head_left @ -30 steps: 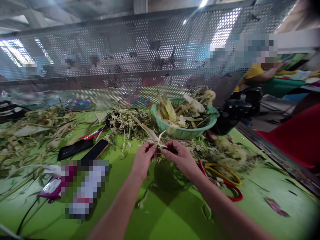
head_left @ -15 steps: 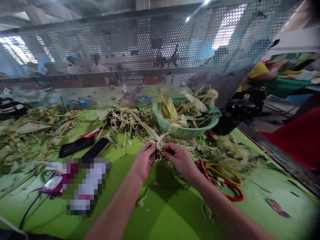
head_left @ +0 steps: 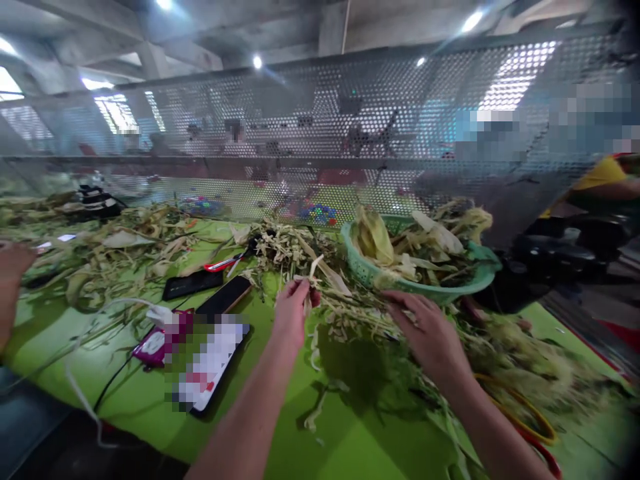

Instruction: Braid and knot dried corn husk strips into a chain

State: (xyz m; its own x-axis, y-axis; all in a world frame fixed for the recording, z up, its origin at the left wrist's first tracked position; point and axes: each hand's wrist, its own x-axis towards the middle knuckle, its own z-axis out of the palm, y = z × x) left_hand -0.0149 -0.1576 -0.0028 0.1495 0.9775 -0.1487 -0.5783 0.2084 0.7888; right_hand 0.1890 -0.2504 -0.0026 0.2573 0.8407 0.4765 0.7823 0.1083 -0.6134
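My left hand (head_left: 296,305) pinches a small piece of pale corn husk (head_left: 315,268) over the middle of the green table (head_left: 300,450). To its right, my right hand (head_left: 425,327) hovers low over loose husk strips near the front of the green basket (head_left: 425,285). Its fingers are stretched forward and apart, with nothing seen between them. The basket holds dried husks (head_left: 373,237). A long pale husk (head_left: 333,275) lies between my left hand and the basket. Behind my left hand is a heap of knotted husk pieces (head_left: 280,250).
Left of my arms lie a phone with a lit screen (head_left: 220,357), two dark phones, a purple packet (head_left: 153,347), a white cable and a red cutter (head_left: 223,265). Red and yellow scissors (head_left: 530,413) lie right. A perforated screen stands behind. Another person's hand (head_left: 13,267) is far left.
My right hand has let go of the husk piece and moved right towards the basket. My left hand still holds its piece. The view has turned left and up, bringing another person's hand in.
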